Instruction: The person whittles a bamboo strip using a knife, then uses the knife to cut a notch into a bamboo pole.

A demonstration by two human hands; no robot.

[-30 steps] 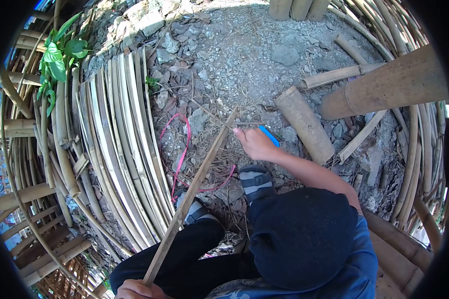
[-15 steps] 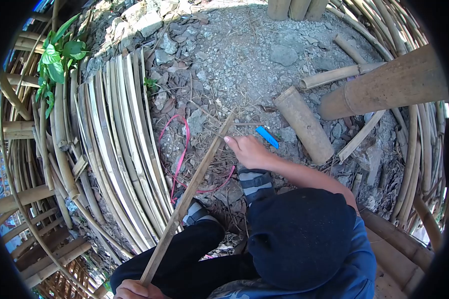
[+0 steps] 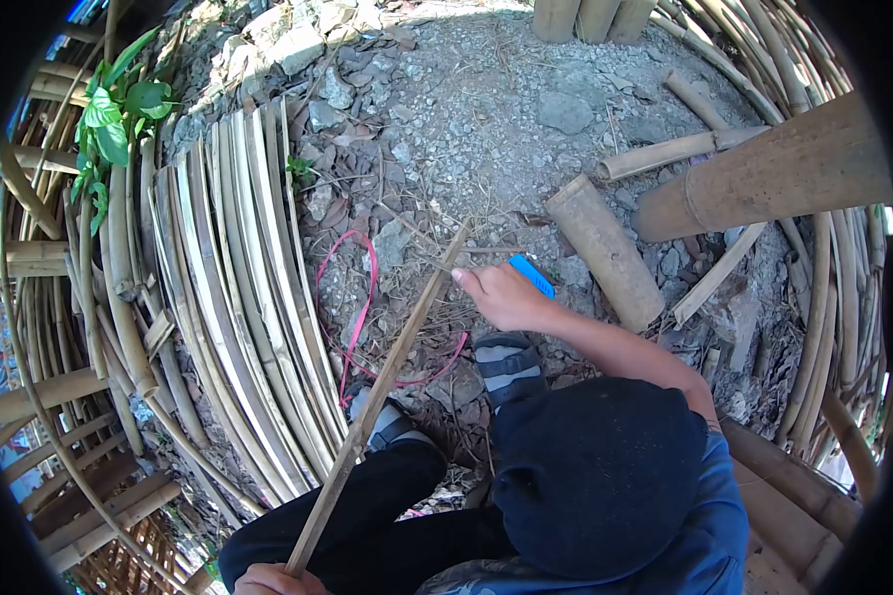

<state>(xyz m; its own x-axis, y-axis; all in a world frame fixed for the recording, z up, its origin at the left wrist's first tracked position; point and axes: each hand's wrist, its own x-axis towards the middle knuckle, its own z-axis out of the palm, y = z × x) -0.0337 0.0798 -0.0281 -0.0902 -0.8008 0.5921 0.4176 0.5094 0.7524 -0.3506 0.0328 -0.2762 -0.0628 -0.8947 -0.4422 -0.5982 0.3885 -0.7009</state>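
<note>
Head view.

Item: long, thin, tan split-bamboo strip (image 3: 392, 372), running on a slant from the lower edge of the picture up to the middle, its far tip over the grey gravel ground (image 3: 486, 129). Judged light, stiff along its length yet springy; split edges likely sharp and splintery. Best held near the two ends, as now, with fingers kept off the edges.

Left hand (image 3: 263, 580): at the lower edge, grip closed round the strip's near end; hand only partly in view.

Right hand (image 3: 501, 296): beside the strip's far end, fingertips at or on it; whether the grip has closed on it cannot be told.

Appearance: pale straw-brown, flat, narrow, even in width, dry and matt.

Surroundings: small bright-blue flat object (image 3: 532, 275) just behind the right hand; pink cord loop (image 3: 357, 312) on the ground under the strip; stack of curved split-bamboo slats (image 3: 233, 288) to the left; short thick bamboo tube section (image 3: 605, 248) to the right.
</note>
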